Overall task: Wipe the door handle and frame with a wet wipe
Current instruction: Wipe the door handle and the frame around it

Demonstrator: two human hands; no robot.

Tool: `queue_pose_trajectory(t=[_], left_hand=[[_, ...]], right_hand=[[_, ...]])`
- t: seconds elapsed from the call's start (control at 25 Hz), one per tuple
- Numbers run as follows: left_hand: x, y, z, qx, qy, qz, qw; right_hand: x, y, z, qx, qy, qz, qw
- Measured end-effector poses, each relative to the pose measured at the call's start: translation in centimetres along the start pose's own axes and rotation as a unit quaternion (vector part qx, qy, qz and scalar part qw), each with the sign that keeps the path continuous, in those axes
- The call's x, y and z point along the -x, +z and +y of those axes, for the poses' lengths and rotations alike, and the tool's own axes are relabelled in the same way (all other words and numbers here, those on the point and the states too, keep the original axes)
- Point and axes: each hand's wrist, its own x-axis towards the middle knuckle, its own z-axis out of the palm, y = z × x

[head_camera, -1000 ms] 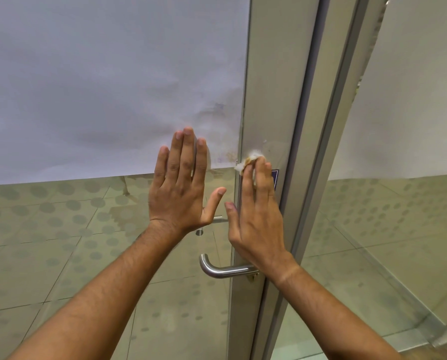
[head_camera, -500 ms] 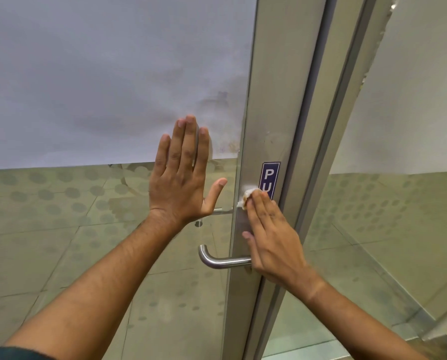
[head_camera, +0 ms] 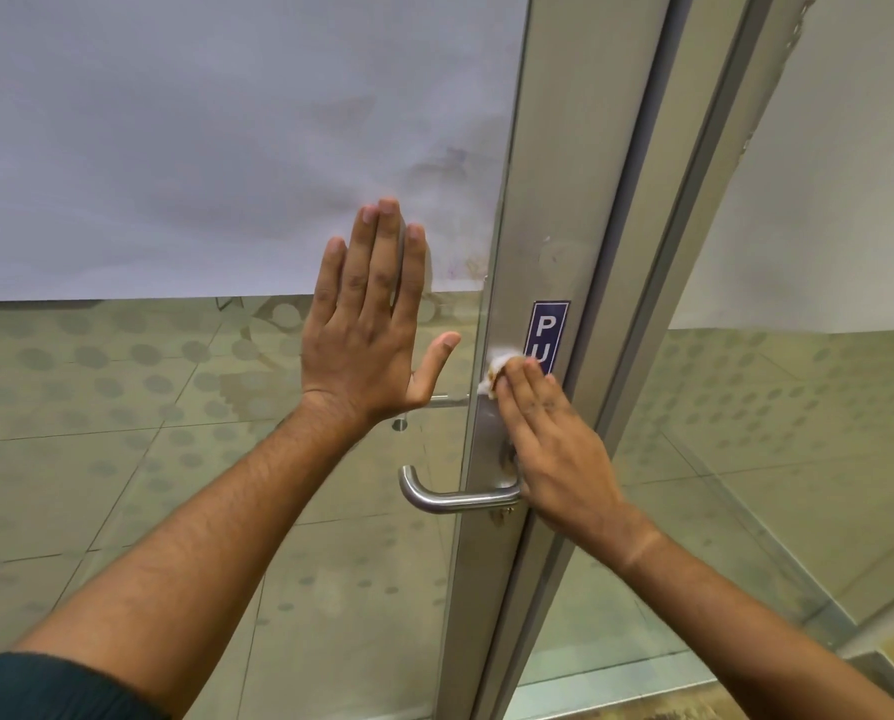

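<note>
Pressing a crumpled white wet wipe (head_camera: 498, 367) against the grey metal door frame (head_camera: 564, 200), the right hand (head_camera: 554, 449) lies with straight fingers (head_camera: 525, 392) flat over it, just above the door handle (head_camera: 452, 495). That handle's long axis runs level, pointing left from the frame, its end bent away. Left of the handle, the left hand (head_camera: 367, 330) rests spread and flat on the glass pane (head_camera: 175, 407), holding nothing. A blue sign (head_camera: 548, 332) sits on the frame just above the wipe. Beyond the glass lie dotted floor tiles (head_camera: 97, 459).
</note>
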Motion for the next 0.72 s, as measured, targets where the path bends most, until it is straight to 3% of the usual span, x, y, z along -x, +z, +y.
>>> queue_pose_trajectory(t=[0.16, 0.4, 0.6, 0.72], left_hand=[[0.0, -0.1, 0.0, -0.003, 0.0, -0.004, 1.0], [-0.1, 0.0, 0.1, 0.0, -0.002, -0.007, 1.0], [-0.1, 0.0, 0.0, -0.002, -0.002, -0.008, 1.0], [0.0, 0.0, 0.1, -0.006, -0.002, -0.009, 1.0]], right_hand=[[1.7, 0.1, 0.1, 0.009, -0.037, -0.031, 0.999], [-2.0, -1.3, 0.8, 0.008, 0.029, -0.003, 1.0], [1.6, -0.2, 0.5, 0.038, -0.068, -0.057, 0.995], [0.8, -0.4, 0.9, 0.047, -0.058, -0.04, 0.996]])
